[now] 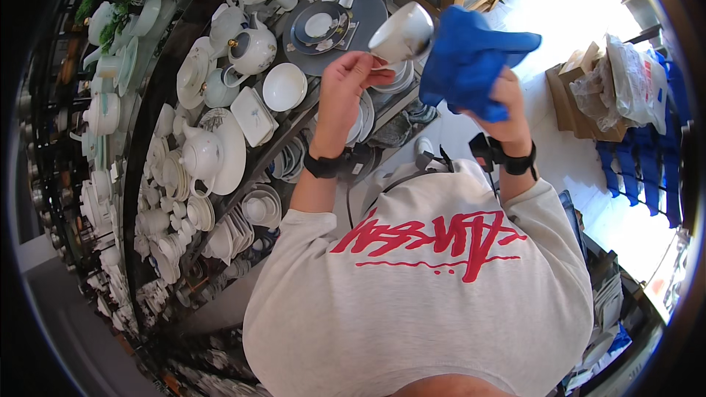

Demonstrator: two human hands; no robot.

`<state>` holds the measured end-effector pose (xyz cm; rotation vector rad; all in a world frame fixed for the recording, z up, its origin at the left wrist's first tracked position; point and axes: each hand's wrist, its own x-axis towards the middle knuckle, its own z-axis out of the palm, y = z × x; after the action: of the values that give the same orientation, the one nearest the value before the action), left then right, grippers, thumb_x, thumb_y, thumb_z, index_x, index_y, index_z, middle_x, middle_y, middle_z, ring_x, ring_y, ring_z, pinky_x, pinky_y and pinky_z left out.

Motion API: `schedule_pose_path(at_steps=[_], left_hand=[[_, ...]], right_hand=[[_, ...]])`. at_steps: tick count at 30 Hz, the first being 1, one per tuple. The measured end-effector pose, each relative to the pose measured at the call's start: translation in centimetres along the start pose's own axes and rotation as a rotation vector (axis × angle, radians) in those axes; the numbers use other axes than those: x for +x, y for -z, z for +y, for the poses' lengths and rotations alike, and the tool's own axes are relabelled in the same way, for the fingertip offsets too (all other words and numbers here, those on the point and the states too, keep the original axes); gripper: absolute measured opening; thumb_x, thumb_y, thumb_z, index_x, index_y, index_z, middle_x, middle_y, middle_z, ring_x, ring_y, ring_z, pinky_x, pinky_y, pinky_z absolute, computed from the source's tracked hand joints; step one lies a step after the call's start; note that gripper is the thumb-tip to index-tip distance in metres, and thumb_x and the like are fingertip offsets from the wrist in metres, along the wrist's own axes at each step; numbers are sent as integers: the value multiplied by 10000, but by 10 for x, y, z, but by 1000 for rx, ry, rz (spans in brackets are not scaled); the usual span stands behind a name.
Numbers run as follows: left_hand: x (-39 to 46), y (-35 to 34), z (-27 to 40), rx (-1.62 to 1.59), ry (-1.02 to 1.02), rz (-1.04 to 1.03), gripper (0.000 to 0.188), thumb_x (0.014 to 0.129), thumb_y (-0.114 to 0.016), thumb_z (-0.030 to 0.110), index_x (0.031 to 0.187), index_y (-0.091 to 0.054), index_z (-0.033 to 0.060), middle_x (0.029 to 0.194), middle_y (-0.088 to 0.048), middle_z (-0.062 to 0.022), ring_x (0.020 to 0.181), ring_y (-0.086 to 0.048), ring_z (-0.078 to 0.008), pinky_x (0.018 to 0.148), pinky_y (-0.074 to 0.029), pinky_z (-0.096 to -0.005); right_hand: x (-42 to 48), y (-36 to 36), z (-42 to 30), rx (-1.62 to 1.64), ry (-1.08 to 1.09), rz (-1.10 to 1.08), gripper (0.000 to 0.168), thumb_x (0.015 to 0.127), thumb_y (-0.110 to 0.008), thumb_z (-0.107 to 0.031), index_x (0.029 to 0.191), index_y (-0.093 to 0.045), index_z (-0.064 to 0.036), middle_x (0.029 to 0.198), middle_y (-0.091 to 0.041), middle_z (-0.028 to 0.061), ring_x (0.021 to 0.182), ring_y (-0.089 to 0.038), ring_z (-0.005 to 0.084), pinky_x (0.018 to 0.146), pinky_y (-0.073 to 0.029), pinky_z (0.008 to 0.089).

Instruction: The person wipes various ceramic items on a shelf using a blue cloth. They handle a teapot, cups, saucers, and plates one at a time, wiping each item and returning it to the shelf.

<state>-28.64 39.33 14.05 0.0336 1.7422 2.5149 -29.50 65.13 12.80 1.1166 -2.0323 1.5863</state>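
Observation:
My left hand (353,80) holds a white porcelain cup (401,33) by its lower side, with thumb and fingers pinched; its handle or foot is partly covered by them. The cup is tilted, and a floral pattern shows on its wall. Just right of it, my right hand (504,99) grips a crumpled blue cloth (469,60) that hides part of the fingers. Beyond my left hand, a dark round plate (380,5) with flower decoration carries smaller stacked plates. A white teapot (253,51) and a white bowl (284,87) stand to the left.
Shelves crowded with porcelain run along the left, with another white teapot (201,151) and a large oval plate (231,149). More stacked plates (361,118) sit below my left forearm. At right are a cardboard box (560,105) and plastic-wrapped goods (637,85) beside blue material.

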Motion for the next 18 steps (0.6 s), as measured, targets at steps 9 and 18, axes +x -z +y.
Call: schedule_pose_path(at_steps=[9,18], left_hand=[[-22,-33,-9,454,-331,27,128,881,-575,48,882,-575,-81,873,-586,-87,763,-659,-165,664,-526,-247],[-22,-20,-8,564,-262,-50,126,903,-534,33,893,-583,-82,926,-574,-87,789,-639,-166,714,-519,-262]], right_hand=[[42,-50,16,26,-101,301,258,785,-655,-133,1034,-608,-83,1052,-546,110,959,-520,257,833,-408,315],[36,-54,21,1142,-758,375,414,872,-566,-160,1263,-451,-90,1096,-576,64,961,-583,148,801,-473,262]])
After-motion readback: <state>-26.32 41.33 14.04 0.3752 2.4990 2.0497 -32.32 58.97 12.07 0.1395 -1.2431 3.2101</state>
